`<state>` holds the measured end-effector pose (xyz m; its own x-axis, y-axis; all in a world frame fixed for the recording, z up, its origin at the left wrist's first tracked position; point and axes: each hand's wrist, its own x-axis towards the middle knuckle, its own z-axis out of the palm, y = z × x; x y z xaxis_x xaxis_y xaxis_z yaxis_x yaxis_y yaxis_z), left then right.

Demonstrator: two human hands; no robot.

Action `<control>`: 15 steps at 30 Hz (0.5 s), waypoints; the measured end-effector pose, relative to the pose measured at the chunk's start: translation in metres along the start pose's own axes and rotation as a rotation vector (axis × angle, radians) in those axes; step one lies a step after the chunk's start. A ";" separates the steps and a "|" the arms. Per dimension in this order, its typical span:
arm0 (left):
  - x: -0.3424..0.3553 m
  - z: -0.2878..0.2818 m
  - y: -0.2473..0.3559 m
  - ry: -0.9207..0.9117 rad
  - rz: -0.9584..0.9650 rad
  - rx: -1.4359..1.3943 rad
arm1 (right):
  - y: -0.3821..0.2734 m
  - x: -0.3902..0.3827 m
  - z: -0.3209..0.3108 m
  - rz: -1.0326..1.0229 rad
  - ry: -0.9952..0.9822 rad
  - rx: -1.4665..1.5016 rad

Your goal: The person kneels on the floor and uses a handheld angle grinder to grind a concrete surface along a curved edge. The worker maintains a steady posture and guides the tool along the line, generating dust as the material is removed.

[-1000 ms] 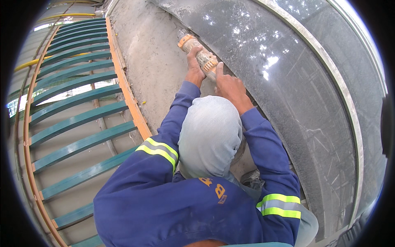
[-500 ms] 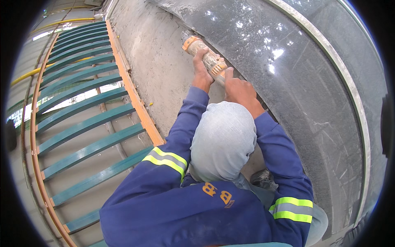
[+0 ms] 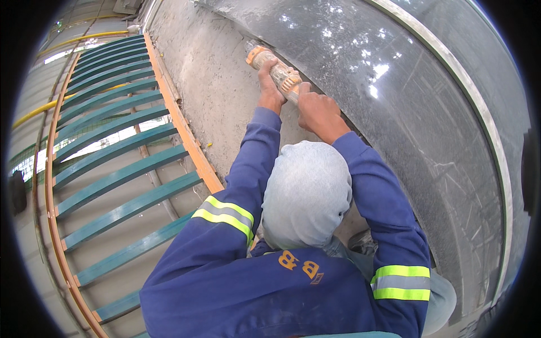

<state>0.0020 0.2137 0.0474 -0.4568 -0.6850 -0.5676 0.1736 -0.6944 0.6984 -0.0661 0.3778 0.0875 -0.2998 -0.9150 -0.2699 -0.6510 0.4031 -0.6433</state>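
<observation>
Both my hands are on a dusty, long-bodied power tool (image 3: pixel 277 70) with orange parts and vent slots; its exact kind is hard to make out. My left hand (image 3: pixel 270 85) is wrapped round the middle of its body from the left and below. Gripping the rear end is my right hand (image 3: pixel 320 114), closed and nearer to me. The tool's grey front end points away and to the left, close to the lower edge of a dark, dusty panel (image 3: pixel 389 124). What the front end touches cannot be made out.
To the left runs a railing of teal slats (image 3: pixel 127 146) with orange side rails. Grey concrete floor (image 3: pixel 194 79) lies between it and the panel. A pale metal strip (image 3: pixel 451 62) crosses the panel. My knee (image 3: pixel 307 194) in light trousers rises between my arms.
The tool and both hands have shifted slightly to the left in view. My right forearm has swung inward a little. Both hands keep their hold.
</observation>
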 end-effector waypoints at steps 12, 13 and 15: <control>-0.028 0.019 -0.005 0.011 -0.001 -0.036 | 0.001 -0.023 -0.023 0.050 -0.058 0.045; -0.026 0.016 -0.006 0.009 0.001 -0.048 | 0.001 -0.023 -0.023 0.046 -0.063 0.041; -0.023 0.014 -0.007 0.013 0.000 -0.063 | 0.000 -0.023 -0.017 0.028 -0.026 0.035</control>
<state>-0.0006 0.2372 0.0621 -0.4454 -0.6877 -0.5733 0.2289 -0.7065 0.6697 -0.0714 0.3995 0.1059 -0.2991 -0.9037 -0.3064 -0.6179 0.4281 -0.6595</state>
